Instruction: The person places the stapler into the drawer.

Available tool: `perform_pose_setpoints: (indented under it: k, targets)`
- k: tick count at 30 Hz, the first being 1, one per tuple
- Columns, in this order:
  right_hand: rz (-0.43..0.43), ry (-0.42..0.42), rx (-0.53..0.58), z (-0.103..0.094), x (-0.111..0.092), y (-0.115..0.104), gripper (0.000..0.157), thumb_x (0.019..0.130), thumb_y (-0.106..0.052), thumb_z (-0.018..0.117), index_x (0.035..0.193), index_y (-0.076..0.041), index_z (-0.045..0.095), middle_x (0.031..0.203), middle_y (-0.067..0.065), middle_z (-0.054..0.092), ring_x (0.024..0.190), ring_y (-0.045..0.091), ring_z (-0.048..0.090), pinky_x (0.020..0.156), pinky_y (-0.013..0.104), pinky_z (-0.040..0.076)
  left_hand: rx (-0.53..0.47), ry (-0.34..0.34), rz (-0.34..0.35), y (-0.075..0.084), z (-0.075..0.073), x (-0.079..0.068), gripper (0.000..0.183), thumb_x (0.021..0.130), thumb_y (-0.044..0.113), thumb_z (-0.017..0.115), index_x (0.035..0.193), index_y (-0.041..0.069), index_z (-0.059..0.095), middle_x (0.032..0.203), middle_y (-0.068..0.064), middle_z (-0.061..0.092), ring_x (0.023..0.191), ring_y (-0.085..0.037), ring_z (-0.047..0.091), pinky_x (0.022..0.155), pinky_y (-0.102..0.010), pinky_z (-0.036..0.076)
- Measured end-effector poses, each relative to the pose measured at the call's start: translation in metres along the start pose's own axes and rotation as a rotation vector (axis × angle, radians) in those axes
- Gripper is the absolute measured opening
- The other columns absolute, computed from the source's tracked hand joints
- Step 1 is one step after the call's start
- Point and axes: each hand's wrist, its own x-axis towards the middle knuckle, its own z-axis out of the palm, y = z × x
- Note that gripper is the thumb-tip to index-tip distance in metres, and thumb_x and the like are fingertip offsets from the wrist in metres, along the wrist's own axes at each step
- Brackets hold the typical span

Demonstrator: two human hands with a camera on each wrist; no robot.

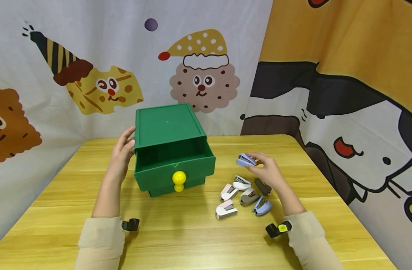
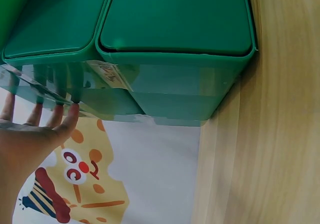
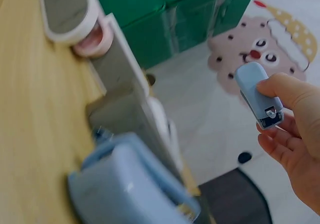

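Note:
A green drawer box (image 1: 169,125) stands on the table, its drawer front (image 1: 194,168) with a yellow knob (image 1: 179,178) pulled partly out. Against the box's left side rests my left hand (image 1: 119,159); its fingers look fairly straight in the left wrist view, touching the taped green wall (image 2: 172,102). My right hand (image 1: 268,170) pinches a light blue mini stapler (image 1: 245,160) between thumb and fingers, held above the table to the right of the box. Below it lie several staplers, among them another blue one (image 1: 262,206), a grey one (image 1: 248,197) and a white one (image 1: 242,183).
Two pink-and-white staplers (image 1: 226,210) and a dark brown one (image 1: 262,186) belong to the same cluster. The wooden table (image 1: 179,240) ends at a printed curtain (image 1: 118,22) behind the box, with more patterned cloth on the right.

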Motion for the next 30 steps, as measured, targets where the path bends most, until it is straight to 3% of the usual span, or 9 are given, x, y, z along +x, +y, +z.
perform_pose_setpoints:
  k: [5, 10, 13, 19, 30]
  targets:
    - [-0.033, 0.023, 0.022, -0.003, 0.002, -0.021, 0.038, 0.083, -0.002, 0.072, 0.121, -0.003, 0.065, 0.115, 0.012, 0.064, 0.095, 0.023, 0.058, 0.079, 0.045, 0.048, 0.0, 0.001, 0.0, 0.0, 0.0, 0.0, 0.052, 0.101, 0.026, 0.044, 0.15, 0.014, 0.032, 0.143, -0.012, 0.036, 0.124, -0.022, 0.039, 0.093, -0.025, 0.035]
    - [-0.064, 0.08, 0.043, -0.01, 0.004, -0.049, 0.039, 0.082, 0.001, 0.073, 0.12, -0.002, 0.066, 0.115, 0.012, 0.064, 0.096, 0.021, 0.056, 0.079, 0.03, 0.046, -0.006, 0.002, 0.004, -0.001, 0.0, 0.0, 0.051, 0.101, 0.025, 0.044, 0.149, 0.014, 0.032, 0.14, -0.011, 0.037, 0.123, -0.022, 0.039, 0.093, -0.023, 0.036]
    - [-0.087, 0.096, 0.054, -0.014, 0.004, -0.076, 0.038, 0.081, 0.006, 0.071, 0.119, 0.004, 0.064, 0.114, 0.016, 0.063, 0.095, 0.019, 0.056, 0.08, 0.024, 0.044, -0.007, 0.0, 0.002, 0.0, 0.0, 0.0, 0.051, 0.101, 0.025, 0.044, 0.15, 0.014, 0.031, 0.141, -0.012, 0.036, 0.123, -0.022, 0.039, 0.093, -0.023, 0.036]
    - [-0.146, 0.105, 0.11, -0.02, 0.004, -0.13, 0.037, 0.079, 0.013, 0.069, 0.116, 0.011, 0.063, 0.112, 0.02, 0.062, 0.095, 0.015, 0.056, 0.083, 0.023, 0.044, -0.006, -0.004, -0.001, 0.0, 0.0, 0.0, 0.051, 0.101, 0.025, 0.044, 0.15, 0.014, 0.031, 0.143, -0.015, 0.034, 0.124, -0.022, 0.039, 0.096, -0.028, 0.034]
    - [-0.309, 0.025, 0.172, -0.004, 0.03, -0.157, 0.042, 0.081, 0.004, 0.073, 0.121, -0.002, 0.065, 0.117, 0.006, 0.062, 0.096, 0.017, 0.055, 0.083, 0.027, 0.045, -0.005, 0.005, 0.007, 0.0, 0.0, -0.001, 0.051, 0.101, 0.024, 0.043, 0.149, 0.014, 0.031, 0.136, -0.012, 0.039, 0.118, -0.019, 0.043, 0.093, -0.026, 0.036]
